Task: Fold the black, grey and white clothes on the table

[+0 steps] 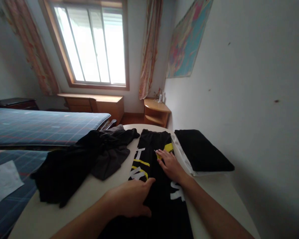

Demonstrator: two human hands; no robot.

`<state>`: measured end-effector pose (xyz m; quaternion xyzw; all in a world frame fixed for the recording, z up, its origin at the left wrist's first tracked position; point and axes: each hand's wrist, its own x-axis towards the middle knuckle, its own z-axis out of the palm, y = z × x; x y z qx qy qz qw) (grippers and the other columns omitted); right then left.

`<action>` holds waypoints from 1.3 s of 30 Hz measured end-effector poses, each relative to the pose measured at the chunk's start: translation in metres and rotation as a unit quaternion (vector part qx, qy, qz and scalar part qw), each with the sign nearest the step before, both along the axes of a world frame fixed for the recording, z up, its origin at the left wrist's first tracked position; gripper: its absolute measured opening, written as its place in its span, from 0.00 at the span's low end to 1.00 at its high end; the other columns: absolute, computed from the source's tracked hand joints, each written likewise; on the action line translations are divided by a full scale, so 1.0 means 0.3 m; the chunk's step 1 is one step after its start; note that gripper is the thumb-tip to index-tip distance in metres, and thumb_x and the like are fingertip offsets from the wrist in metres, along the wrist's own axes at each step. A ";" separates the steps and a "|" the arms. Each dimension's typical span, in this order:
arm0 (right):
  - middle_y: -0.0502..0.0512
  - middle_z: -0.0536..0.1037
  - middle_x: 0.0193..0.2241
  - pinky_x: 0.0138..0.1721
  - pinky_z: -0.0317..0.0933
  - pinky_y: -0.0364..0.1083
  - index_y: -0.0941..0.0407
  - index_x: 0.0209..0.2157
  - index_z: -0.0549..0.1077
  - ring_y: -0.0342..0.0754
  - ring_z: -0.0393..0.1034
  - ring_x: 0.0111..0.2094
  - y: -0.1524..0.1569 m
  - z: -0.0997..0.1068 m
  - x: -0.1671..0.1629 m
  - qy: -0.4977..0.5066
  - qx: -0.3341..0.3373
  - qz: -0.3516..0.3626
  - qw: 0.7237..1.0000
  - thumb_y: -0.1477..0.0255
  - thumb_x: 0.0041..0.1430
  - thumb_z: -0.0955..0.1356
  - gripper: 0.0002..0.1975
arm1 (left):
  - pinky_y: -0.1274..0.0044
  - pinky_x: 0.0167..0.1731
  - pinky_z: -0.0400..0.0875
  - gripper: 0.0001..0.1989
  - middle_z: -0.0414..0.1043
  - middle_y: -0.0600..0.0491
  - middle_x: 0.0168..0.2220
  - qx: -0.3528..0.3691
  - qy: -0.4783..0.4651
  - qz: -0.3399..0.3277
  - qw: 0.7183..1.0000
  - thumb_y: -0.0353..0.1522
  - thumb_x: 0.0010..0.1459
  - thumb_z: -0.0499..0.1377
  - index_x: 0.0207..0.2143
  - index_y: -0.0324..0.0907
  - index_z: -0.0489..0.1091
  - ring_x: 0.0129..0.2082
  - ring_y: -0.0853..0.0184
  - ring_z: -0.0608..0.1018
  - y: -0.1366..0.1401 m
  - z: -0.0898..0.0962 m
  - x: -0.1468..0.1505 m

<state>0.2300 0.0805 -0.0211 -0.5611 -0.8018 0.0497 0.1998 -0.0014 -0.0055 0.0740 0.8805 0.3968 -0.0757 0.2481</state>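
Observation:
A pair of black trousers (pixel 159 199) with white lettering and yellow stripes lies lengthwise on the cream table (pixel 209 199), its waist end away from me. My right hand (pixel 171 164) rests flat on the upper part, beside a yellow patch, with fingers stretched out. Lower down, my left hand (pixel 131 199) is over the left side of the trousers, thumb and fingers apart. Neither hand grips the cloth. Part of the lettering is covered by my hands and forearms.
Crumpled black and grey clothes (pixel 72 162) lie to the left. A folded black garment (pixel 201 149) sits on the right over something pale, near the white wall (pixel 259 109). Beyond the table are a plaid-covered bed (pixel 52 124), a wooden desk (pixel 109 103) and a corner shelf (pixel 156 106).

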 end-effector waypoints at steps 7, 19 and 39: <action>0.54 0.72 0.58 0.64 0.50 0.60 0.48 0.60 0.68 0.53 0.61 0.61 -0.023 0.032 -0.023 0.002 0.050 0.072 0.996 0.74 0.67 0.61 0.22 | 0.63 0.41 0.75 0.45 0.77 0.40 0.48 -0.041 0.040 -0.035 0.998 0.44 0.44 0.69 0.64 0.43 0.60 0.45 0.45 0.79 -0.043 0.026 -0.003; 0.56 0.78 0.43 0.62 0.49 0.58 0.46 0.57 0.72 0.54 0.69 0.48 -0.032 0.057 -0.081 -0.095 0.071 0.011 0.993 0.72 0.67 0.63 0.20 | 0.66 0.38 0.75 0.38 0.77 0.41 0.47 -0.032 0.057 -0.047 0.997 0.32 0.46 0.70 0.60 0.45 0.63 0.45 0.46 0.80 -0.071 0.009 0.005; 0.54 0.79 0.43 0.56 0.53 0.52 0.51 0.44 0.77 0.52 0.69 0.48 -0.027 0.053 -0.085 -0.040 0.082 0.012 0.996 0.75 0.66 0.63 0.12 | 0.79 0.32 0.73 0.17 0.79 0.55 0.40 -0.086 -0.158 -0.004 0.984 0.29 0.62 0.51 0.52 0.48 0.70 0.33 0.68 0.80 -0.094 -0.087 -0.103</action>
